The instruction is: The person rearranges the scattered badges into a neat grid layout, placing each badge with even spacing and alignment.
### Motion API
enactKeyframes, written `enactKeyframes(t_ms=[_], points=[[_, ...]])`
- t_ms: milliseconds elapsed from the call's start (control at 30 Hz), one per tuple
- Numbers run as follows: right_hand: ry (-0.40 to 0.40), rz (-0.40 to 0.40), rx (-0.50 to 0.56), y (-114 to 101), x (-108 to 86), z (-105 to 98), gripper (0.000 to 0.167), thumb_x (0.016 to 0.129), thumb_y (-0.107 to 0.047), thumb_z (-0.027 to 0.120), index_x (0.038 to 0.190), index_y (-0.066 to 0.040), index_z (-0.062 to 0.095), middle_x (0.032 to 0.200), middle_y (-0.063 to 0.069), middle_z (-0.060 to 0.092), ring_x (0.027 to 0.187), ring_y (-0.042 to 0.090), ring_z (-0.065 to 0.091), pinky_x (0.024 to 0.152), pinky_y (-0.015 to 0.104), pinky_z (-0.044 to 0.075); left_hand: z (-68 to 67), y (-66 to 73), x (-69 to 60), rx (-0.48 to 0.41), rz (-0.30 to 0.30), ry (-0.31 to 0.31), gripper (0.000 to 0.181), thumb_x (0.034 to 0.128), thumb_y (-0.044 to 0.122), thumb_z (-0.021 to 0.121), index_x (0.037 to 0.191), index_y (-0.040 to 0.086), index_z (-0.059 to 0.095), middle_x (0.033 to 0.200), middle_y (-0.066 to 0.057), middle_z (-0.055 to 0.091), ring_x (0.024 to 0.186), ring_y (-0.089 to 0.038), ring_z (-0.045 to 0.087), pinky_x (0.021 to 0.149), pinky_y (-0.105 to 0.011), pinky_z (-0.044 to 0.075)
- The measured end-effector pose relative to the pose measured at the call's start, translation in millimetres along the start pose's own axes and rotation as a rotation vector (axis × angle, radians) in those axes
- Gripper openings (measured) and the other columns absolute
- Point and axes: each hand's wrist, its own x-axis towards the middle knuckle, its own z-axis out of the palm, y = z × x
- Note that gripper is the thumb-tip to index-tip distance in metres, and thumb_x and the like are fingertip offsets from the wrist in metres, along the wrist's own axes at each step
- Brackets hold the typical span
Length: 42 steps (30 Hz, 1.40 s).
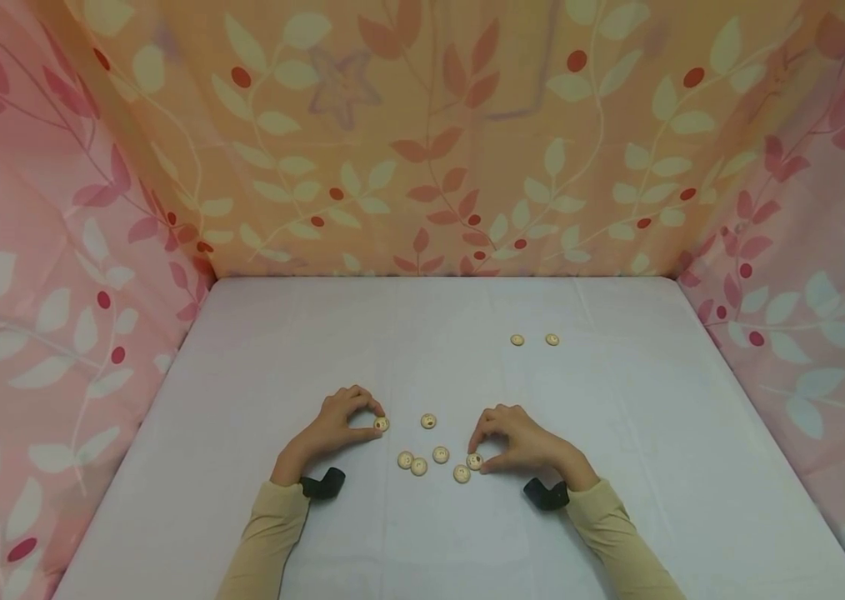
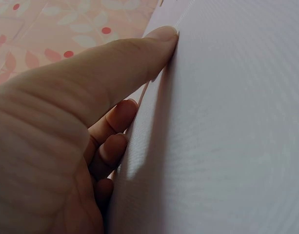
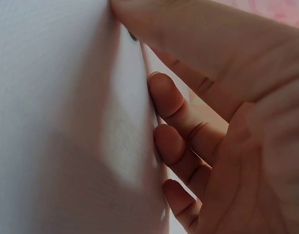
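In the head view the left hand point(image 1: 338, 422) pinches a round, pale wooden disc point(image 1: 381, 424) between thumb and fingers on the white table. The right hand point(image 1: 520, 439) has thumb and index finger around another disc point(image 1: 475, 462) with a dark mark. Between the hands lie more discs: one alone point(image 1: 428, 422), one below it point(image 1: 441, 455), two touching point(image 1: 405, 460), and one point(image 1: 462, 474) beside the right hand's disc. The left wrist view shows the left hand point(image 2: 56, 97) with its thumb tip at the cloth; the right wrist view shows the right hand point(image 3: 227, 107) likewise, discs hidden.
Two more discs point(image 1: 517, 340) point(image 1: 552, 340) lie farther back, right of the middle of the table point(image 1: 280, 333). Patterned curtains point(image 1: 422, 150) enclose the back and both sides. A dark wrist device point(image 1: 323, 483) sits at each wrist.
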Motion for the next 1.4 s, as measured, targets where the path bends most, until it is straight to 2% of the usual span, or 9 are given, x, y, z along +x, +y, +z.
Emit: enactKeyframes(t_ms=[333, 567, 767, 900, 1033, 1400], points=[[-0.01, 0.01, -0.001, -1, -0.2, 0, 0.025, 0.071, -0.037, 0.078, 0.092, -0.032, 0.065, 0.093, -0.016, 0.056, 0.09, 0.004, 0.045, 0.08, 0.034, 0.028, -0.2, -0.2, -0.6, 0.013, 0.016, 0.002, 0.024, 0.0755, 0.039, 0.075, 0.095, 0.032, 0.063, 0.106, 0.012, 0.053, 0.102, -0.014, 0.044, 0.088, -0.044, 0.024], [-0.017, 0.034, 0.117, 6, -0.1, -5, 0.024, 0.074, -0.034, 0.077, 0.094, -0.029, 0.065, 0.094, -0.015, 0.058, 0.092, 0.003, 0.05, 0.086, 0.031, 0.035, -0.5, 0.5, -1.1, 0.011, 0.011, -0.007, 0.024, 0.0756, 0.038, 0.075, 0.095, 0.031, 0.063, 0.106, 0.013, 0.053, 0.103, -0.014, 0.044, 0.088, -0.043, 0.024], [0.001, 0.085, 0.183, 12, -2.3, -11, 0.023, 0.075, -0.03, 0.077, 0.094, -0.027, 0.064, 0.093, -0.011, 0.058, 0.091, 0.009, 0.052, 0.084, 0.026, 0.041, -1.1, 2.1, -1.1, 0.007, 0.013, -0.01, 0.025, 0.0754, 0.037, 0.075, 0.096, 0.03, 0.063, 0.105, 0.012, 0.053, 0.101, -0.014, 0.043, 0.087, -0.043, 0.024], [0.031, 0.121, 0.191, 15, -5.2, -17, 0.023, 0.075, -0.028, 0.077, 0.094, -0.025, 0.064, 0.093, -0.008, 0.058, 0.09, 0.011, 0.052, 0.083, 0.027, 0.041, -1.6, 2.7, -1.0, 0.009, 0.012, -0.01, 0.025, 0.0754, 0.037, 0.075, 0.096, 0.03, 0.063, 0.105, 0.012, 0.053, 0.102, -0.014, 0.044, 0.087, -0.043, 0.024], [0.078, 0.157, 0.177, 22, -9.3, -21, 0.025, 0.076, -0.029, 0.076, 0.096, -0.026, 0.062, 0.095, -0.01, 0.058, 0.091, 0.008, 0.053, 0.084, 0.026, 0.043, -1.1, 1.7, -1.1, 0.018, 0.016, -0.004, 0.024, 0.0757, 0.038, 0.075, 0.095, 0.031, 0.063, 0.106, 0.012, 0.053, 0.104, -0.015, 0.044, 0.087, -0.043, 0.024], [0.162, 0.21, 0.146, 40, -19.9, -34, 0.025, 0.077, -0.028, 0.076, 0.097, -0.024, 0.061, 0.097, -0.01, 0.056, 0.09, 0.009, 0.053, 0.081, 0.026, 0.043, 0.4, -1.3, -0.5, 0.019, 0.023, 0.011, 0.024, 0.0755, 0.039, 0.075, 0.094, 0.033, 0.062, 0.105, 0.013, 0.053, 0.103, -0.014, 0.044, 0.087, -0.043, 0.024]])
